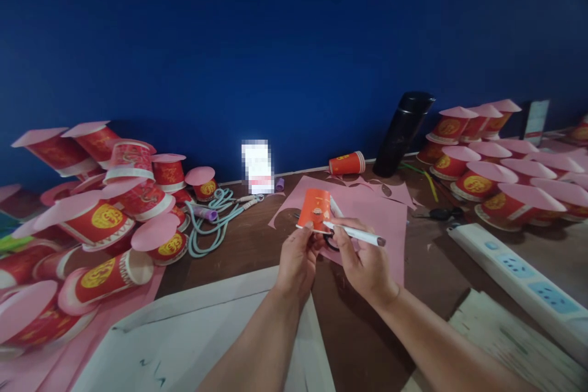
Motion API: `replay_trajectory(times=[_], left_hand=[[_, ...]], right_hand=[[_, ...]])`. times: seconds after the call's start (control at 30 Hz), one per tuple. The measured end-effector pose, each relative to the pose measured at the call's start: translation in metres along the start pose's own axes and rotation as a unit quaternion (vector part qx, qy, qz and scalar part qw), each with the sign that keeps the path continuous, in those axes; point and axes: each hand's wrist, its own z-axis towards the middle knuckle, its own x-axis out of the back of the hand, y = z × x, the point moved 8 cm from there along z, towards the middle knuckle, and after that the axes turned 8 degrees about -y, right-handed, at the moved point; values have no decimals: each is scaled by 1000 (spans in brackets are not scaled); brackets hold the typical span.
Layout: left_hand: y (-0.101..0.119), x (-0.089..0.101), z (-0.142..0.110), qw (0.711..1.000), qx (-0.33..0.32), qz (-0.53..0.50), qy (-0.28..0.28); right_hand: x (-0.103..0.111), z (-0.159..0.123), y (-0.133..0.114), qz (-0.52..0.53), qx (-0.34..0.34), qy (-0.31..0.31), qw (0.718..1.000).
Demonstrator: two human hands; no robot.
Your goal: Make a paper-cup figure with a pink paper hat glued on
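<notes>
My left hand [298, 260] is closed on the lower rim of an orange-red paper cup [312, 203], held above the table. Small pale markings show on the cup's side. In my right hand [365, 260] is a white marker pen [362, 234], its tip at the cup's side and its dark end pointing right. Below both hands lies a sheet of pink paper [390, 239] with cut edges. Partly hidden under the cup and hands is a dark looped handle, perhaps of scissors.
Red cups with pink paper discs crowd the left [103, 220] and right [500, 187]. A black bottle [404, 135] and an orange cup [346, 163] are by the blue wall. A power strip [519, 275], a pale blue cord [195, 239] and white board [193, 331] lie nearer.
</notes>
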Motion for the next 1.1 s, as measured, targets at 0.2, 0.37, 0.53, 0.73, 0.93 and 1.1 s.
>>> replay_trajectory(times=[0.2,0.37,0.53,0.73,0.93,1.1], left_hand=[[0,0,2,1000,0,8,-10],[1,1,1,1000,-10,4,-3],[1,0,-1,1000,-10,3,-3],[0,1,-2,1000,5,1,1],[0,0,-3,1000,11,0,0],[-1,-1,-3,1000,13,3,-6]], right_hand=[[-1,-1,1,-2,-8,-7,1000],[-3,-3,3,-13,-21,-20,1000],[-5,-3,2,-13,-31,-24,999],[-2,-1,1,-17,-37,-16,999],[1,1,1,-21,-33,-2,999],[4,3,-2,-31,-23,14,999]])
